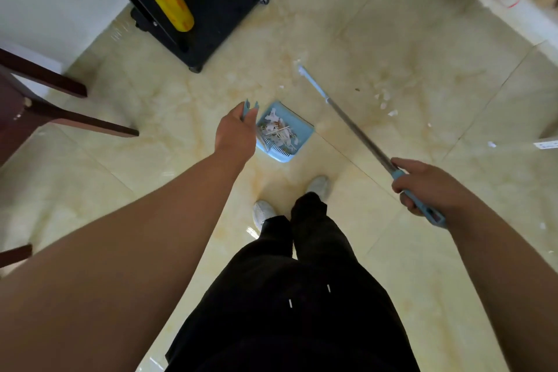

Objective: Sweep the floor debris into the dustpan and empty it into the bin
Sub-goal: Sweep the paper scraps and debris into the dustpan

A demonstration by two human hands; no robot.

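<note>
Left arm stretched forward, left hand (pixel 237 133) back-up, fingers curled on the handle top of light-blue plastic dustpan (pixel 305 127), which sits ahead of the shoes with paper scraps (pixel 277 133) inside. Right hand (pixel 425 190) is out to the side, fingers wrapped round blue-and-metal broom stick (pixel 356 127). White floor scraps (pixel 385 98) lie right of the stick. Black wheeled cart (pixel 217 9) and dark wooden chair legs (pixel 90 127) bound the left.
</note>
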